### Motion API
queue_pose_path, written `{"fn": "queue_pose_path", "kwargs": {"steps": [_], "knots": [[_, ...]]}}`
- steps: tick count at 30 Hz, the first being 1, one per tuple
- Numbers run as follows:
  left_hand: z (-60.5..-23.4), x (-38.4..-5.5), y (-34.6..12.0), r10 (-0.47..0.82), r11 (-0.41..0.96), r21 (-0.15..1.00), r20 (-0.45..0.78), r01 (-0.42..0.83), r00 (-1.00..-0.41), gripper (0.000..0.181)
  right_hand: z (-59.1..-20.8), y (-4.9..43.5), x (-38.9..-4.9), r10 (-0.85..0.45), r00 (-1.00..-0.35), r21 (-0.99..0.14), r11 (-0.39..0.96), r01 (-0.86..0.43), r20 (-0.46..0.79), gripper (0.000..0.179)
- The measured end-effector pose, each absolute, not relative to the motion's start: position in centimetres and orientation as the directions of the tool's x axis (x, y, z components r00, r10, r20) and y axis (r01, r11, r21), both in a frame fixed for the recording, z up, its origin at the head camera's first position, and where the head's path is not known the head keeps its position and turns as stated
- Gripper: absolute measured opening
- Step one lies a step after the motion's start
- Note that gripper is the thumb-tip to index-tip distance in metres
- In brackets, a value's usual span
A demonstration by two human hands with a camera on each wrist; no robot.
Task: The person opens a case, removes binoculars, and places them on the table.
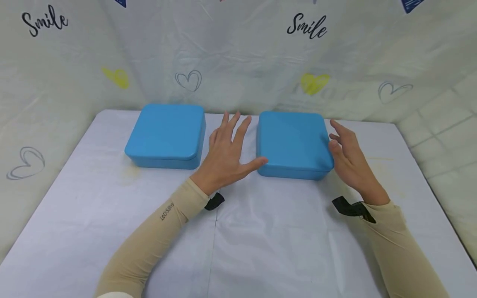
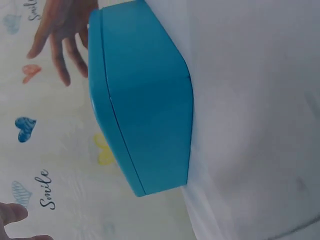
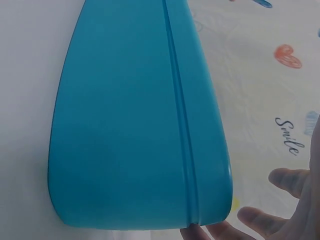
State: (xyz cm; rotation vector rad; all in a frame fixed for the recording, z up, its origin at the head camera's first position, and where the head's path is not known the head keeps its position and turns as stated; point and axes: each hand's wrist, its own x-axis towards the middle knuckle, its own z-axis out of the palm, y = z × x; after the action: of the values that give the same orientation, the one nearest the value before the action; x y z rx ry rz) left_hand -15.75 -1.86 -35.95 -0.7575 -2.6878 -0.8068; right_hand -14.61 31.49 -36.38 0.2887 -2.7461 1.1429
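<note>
Box [image 1: 294, 140] is set on bench [image 1: 261, 231]; second box [image 1: 167, 128] is placed left of box. Left grip [image 1: 226, 159] is spread at box's left, right grip [image 1: 350, 161] loosely bent at its right; nothing held, contact can't be told. Box's sides are best clasped evenly, low down.

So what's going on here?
A person's left hand, fingers spread, is at the left side of the right blue lidded box, and their right hand is at its right side; contact is hard to tell. That box and the left blue lidded box both sit closed, side by side with a gap, on the white tablecloth.
</note>
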Motion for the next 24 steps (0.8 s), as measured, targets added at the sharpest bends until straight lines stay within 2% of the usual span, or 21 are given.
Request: {"fn": "queue_pose_path", "kwargs": {"steps": [4,12,18,24], "knots": [[-36.3,-15.5,-1.3,0.437,0.684,0.458,0.366,0.568,-0.822,0.096,-36.6,31.5,-14.6,-0.117,-0.972,-0.700,0.677,-0.228,0.203,0.061],[-37.4,-15.5,-0.7,0.476,0.687,0.400,0.382,0.606,-0.792,0.098,-37.0,31.9,-15.0,-0.111,-0.978,-0.731,0.650,-0.206,0.177,0.061],[-37.8,-15.6,-0.1,0.505,0.652,0.455,0.335,0.606,-0.795,0.097,-37.3,32.5,-15.3,-0.110,-0.984,-0.754,0.631,-0.180,0.143,0.062],[-38.3,-15.7,0.0,0.516,0.615,0.512,0.314,0.600,-0.797,0.093,-37.5,32.8,-15.6,-0.115,-0.993,-0.774,0.625,-0.099,0.034,0.064]]}}
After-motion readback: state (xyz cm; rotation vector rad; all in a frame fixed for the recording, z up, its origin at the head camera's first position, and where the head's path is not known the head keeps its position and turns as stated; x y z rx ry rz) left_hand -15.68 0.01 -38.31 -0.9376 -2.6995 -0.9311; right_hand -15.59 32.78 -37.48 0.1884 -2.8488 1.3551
